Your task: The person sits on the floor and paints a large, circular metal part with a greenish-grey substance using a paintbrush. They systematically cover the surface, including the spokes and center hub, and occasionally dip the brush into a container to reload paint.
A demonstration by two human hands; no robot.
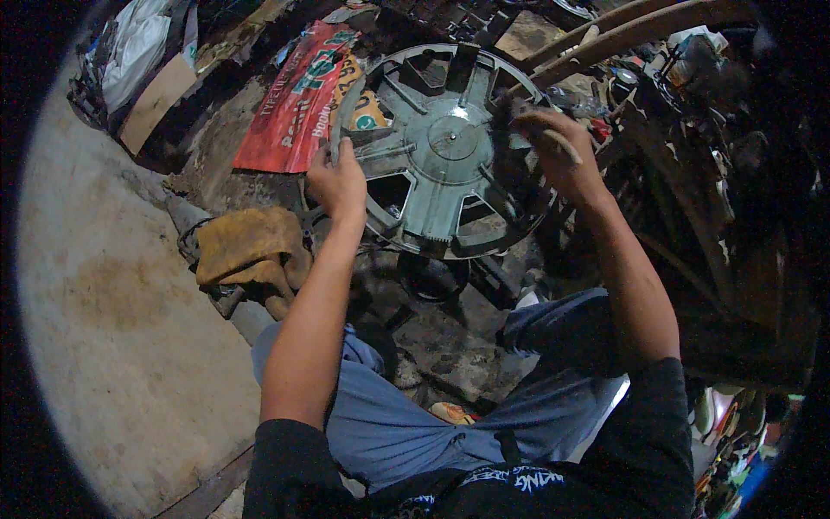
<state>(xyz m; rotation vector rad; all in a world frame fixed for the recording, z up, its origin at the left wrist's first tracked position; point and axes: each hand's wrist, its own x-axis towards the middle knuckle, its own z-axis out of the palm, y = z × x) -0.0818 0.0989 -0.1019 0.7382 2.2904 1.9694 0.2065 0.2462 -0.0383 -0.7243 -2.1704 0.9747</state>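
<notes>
A round greenish-grey wheel cover (445, 149) with broad spokes and openings between them is held up in front of me, its hub facing up. My left hand (339, 180) grips its left rim, fingers wrapped over the edge. Over the cover's right side is my right hand (562, 156), its fingers curled around something dark that I cannot make out. The dark, blurred shape sits close to the spokes there. Under the cover, a dark round part (432, 277) shows between my knees.
A red printed sheet (290, 104) lies beyond my left hand. A crumpled yellow-brown cloth (251, 246) rests beside my left forearm, near a pale slab (130, 303). Curved wooden pieces (640, 35) and piled scrap crowd the right. More clutter (735, 441) lies at lower right.
</notes>
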